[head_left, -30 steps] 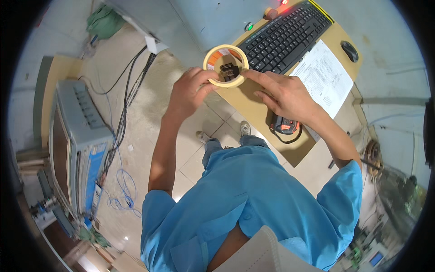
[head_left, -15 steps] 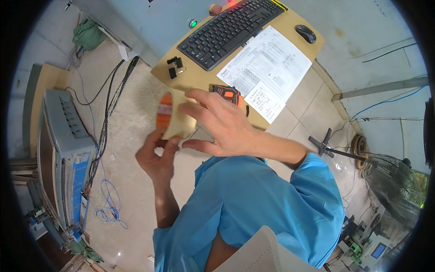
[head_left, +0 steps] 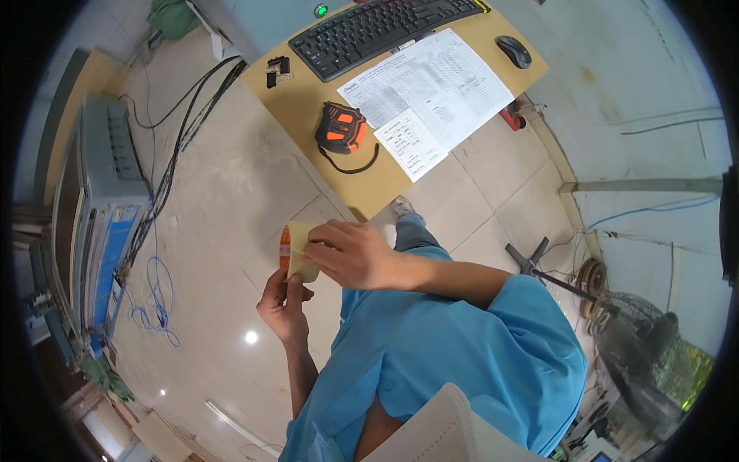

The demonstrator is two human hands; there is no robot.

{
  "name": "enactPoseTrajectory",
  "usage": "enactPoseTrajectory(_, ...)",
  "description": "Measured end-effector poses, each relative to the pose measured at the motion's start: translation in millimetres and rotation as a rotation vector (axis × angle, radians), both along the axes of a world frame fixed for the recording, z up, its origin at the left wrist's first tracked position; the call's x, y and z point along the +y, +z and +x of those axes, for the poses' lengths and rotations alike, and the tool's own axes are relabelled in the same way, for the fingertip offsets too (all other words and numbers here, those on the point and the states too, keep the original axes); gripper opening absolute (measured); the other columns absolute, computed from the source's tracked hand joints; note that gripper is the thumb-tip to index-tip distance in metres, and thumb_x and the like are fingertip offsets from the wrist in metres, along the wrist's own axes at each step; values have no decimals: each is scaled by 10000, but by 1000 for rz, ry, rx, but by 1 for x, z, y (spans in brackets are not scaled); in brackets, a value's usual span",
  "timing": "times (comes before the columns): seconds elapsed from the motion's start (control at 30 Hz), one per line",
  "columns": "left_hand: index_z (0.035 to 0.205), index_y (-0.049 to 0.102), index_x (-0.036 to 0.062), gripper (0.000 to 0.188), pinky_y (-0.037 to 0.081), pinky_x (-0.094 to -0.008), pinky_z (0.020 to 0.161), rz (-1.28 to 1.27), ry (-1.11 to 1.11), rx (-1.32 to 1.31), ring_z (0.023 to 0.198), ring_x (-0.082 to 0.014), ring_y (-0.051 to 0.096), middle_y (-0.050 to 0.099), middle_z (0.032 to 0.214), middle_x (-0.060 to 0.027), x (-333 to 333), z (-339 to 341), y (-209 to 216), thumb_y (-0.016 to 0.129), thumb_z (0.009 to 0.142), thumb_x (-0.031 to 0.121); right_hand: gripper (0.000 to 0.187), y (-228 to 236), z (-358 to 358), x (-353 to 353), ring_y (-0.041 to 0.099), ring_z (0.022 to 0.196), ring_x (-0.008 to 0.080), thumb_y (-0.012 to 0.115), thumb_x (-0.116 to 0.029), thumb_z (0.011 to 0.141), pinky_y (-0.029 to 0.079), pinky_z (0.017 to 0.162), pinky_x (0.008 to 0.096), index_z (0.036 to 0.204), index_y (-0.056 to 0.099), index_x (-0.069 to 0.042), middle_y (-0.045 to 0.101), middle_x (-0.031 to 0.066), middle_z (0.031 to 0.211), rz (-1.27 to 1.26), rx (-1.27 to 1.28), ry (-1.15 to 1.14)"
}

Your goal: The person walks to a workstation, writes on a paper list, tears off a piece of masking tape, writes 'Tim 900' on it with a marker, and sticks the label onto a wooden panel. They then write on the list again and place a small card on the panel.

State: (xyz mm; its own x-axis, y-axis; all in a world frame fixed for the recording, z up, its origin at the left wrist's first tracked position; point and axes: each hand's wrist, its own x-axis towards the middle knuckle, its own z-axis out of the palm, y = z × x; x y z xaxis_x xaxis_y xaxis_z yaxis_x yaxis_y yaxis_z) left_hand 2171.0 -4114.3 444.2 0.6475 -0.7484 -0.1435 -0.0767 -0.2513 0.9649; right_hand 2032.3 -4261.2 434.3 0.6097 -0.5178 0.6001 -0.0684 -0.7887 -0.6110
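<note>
A wide roll of pale yellow tape (head_left: 301, 264) with an orange printed core is held in the air in front of the blue smock. My left hand (head_left: 286, 309) grips its lower edge between thumb and fingers. Bent fingers of my right hand (head_left: 356, 254) press together against the roll's outer side; whether they pinch the tape's loose end cannot be made out. Beyond the hands, a black and orange tape measure (head_left: 341, 129) with a wrist strap lies on the small desk (head_left: 369, 196).
On the desk are a black keyboard (head_left: 369, 38), a mouse (head_left: 513, 51), printed sheets (head_left: 431, 92) and black binder clips (head_left: 278, 71). A grey cabinet (head_left: 115, 169) and cables (head_left: 181, 146) stand left. To the right is a floor fan (head_left: 639, 346).
Both hands and the tape roll have come down, away from the desk and closer to my body. My view has shifted, and the tape measure now shows whole. The roll stays held.
</note>
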Motion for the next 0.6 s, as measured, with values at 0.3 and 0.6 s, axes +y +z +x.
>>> enactPoseTrajectory(0.3,1173,706,-42,242,428,-222,563,-40,335,95,578,-73,553,628,645,-18,3,-143,-45,695,1014,139,192,-41,-93,-31,686,832,255,692,-194,874,552,649,369,958,607,-44,599,89,936,76,235,366)
enactPoseTrajectory(0.6,1120,725,-8,213,438,-227,570,48,457,246,587,-65,551,644,664,-14,-43,-280,-65,721,1004,171,133,-75,-205,-93,662,786,325,641,-141,918,550,635,445,918,594,-18,607,137,894,244,293,617)
